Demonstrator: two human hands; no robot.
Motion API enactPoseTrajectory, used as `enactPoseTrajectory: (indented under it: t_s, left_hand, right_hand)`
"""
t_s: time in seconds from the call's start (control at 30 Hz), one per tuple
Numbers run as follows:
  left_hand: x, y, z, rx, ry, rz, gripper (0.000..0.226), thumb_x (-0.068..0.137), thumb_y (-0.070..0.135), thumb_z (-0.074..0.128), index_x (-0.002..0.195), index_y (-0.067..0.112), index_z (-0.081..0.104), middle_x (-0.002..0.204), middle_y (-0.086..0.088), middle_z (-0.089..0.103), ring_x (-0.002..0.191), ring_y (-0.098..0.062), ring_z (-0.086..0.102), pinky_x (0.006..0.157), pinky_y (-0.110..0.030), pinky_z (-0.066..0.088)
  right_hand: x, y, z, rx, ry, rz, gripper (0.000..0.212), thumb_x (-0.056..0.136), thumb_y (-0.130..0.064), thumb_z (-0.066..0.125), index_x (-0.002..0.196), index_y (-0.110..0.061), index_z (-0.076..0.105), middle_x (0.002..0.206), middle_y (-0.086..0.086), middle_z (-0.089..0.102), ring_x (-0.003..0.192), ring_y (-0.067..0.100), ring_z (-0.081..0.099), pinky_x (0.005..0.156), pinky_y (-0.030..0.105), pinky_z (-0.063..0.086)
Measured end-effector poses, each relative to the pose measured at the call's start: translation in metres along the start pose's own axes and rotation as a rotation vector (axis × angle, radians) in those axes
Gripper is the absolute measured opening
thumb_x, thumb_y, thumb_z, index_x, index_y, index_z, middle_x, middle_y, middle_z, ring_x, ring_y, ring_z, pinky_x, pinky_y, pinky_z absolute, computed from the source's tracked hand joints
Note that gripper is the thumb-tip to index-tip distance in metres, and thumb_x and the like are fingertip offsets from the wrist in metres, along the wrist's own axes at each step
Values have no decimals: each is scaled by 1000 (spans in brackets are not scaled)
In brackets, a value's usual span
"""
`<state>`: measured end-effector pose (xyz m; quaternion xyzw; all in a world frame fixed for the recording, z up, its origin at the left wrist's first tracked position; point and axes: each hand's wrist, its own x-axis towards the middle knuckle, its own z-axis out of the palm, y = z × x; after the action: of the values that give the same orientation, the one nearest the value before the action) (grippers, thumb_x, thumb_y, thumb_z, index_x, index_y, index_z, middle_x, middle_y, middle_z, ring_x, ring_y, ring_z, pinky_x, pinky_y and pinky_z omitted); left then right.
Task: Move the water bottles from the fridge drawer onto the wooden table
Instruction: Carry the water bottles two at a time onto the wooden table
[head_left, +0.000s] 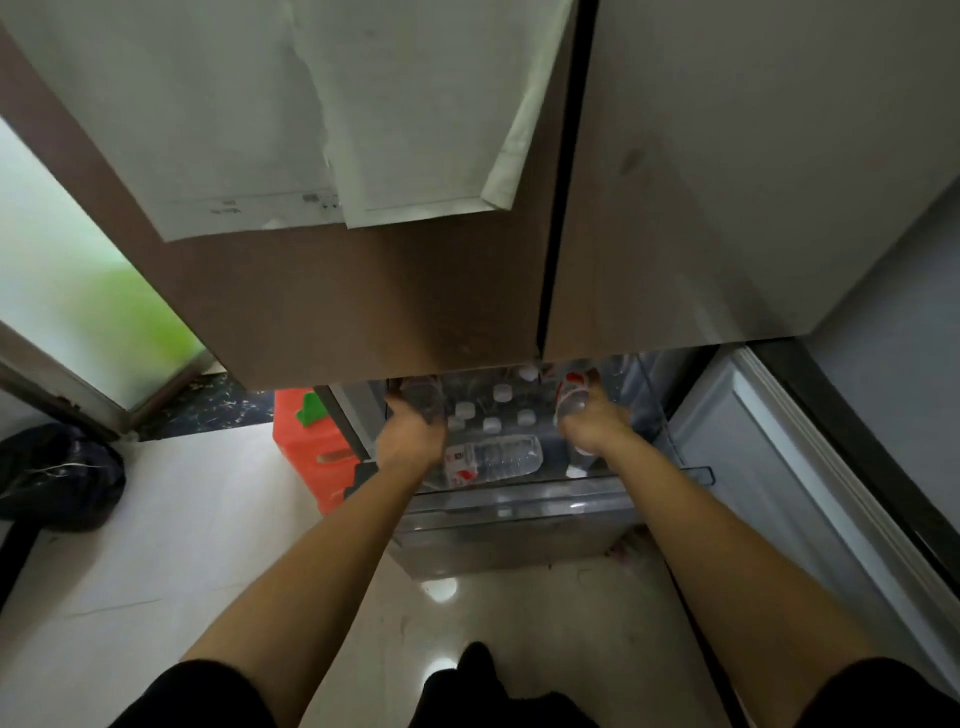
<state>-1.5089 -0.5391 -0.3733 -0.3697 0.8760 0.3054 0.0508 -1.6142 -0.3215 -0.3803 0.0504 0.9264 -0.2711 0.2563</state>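
Water bottles (492, 425) stood upright with white caps in the open fridge drawer (519, 501), and a loose bottle (496, 460) lay on its side at the front. The left hand (410, 434) gripped a clear bottle (425, 400) at the drawer's left. The right hand (592, 426) gripped a red-labelled bottle (570, 392) at its right.

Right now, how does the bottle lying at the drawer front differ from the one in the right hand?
Pose: the lying bottle rests on its side across the drawer front; the right-hand bottle runs roughly front to back. State: the lying bottle is untouched; the right hand grips the right-hand bottle. Shared: clear plastic, red-and-white labels.
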Motion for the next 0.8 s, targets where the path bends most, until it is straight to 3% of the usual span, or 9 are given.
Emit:
enactPoseTrajectory:
  t_s: [0.07,0.2,0.3,0.37,0.47,0.6,0.7,0.8]
  left_hand:
    - [-8,-1,-7,64,45,20,54,99,43,49,132,2,38,109,-23,66,101,-41,64,85,-45,53]
    - [-24,1,-15,18,222,63,42,97,45,52,109,5,50,102,-21,67,97,-41,64,82,-45,53]
    - [-37,9,-19,-20,399,160,41,96,46,53,103,6,51,97,-19,65,91,-40,64,74,-44,51]
    - [-45,12,-20,-28,461,244,39,96,45,54,98,7,51,94,-17,64,86,-39,62,67,-40,46]
    - [-53,14,-17,-24,453,350,38,96,46,56,91,9,51,88,-13,62,79,-35,60,63,-40,44]
    - [-50,4,-9,32,377,428,38,94,44,60,92,6,56,89,-14,63,79,-33,60,60,-36,40]
    - [-43,-10,-2,-33,308,338,35,96,41,59,105,7,57,99,-16,64,87,-34,61,70,-42,49]
    - [-26,-17,-5,-139,262,258,37,93,41,62,111,10,56,96,-13,66,86,-32,64,71,-41,52]
  right_hand:
    - [-8,0,-10,-57,10,-77,72,95,-37,54,156,-27,17,152,16,40,135,41,41,107,42,40]
    - [-30,-1,-25,-102,108,-188,47,97,-33,48,142,-22,44,138,18,55,121,41,55,93,39,46]
    - [-46,-4,-37,-7,290,-314,27,91,-25,59,114,-11,63,117,22,66,108,41,60,81,35,47]
    - [-52,-5,-40,-4,379,-417,19,90,-24,62,101,-9,64,106,20,69,100,39,62,75,34,45]
    - [-52,-5,-32,-38,343,-472,19,92,-26,64,105,-12,64,105,16,69,97,36,63,69,29,40]
    - [-40,6,-17,94,215,-431,31,88,-29,73,114,-14,64,110,11,70,101,29,64,77,29,47]
    - [-31,7,-6,124,212,-425,35,86,-33,73,111,-11,62,114,14,63,105,33,61,81,30,43]
    - [-22,2,5,32,236,-387,46,83,-47,71,115,-16,60,119,14,57,110,35,56,87,38,47]
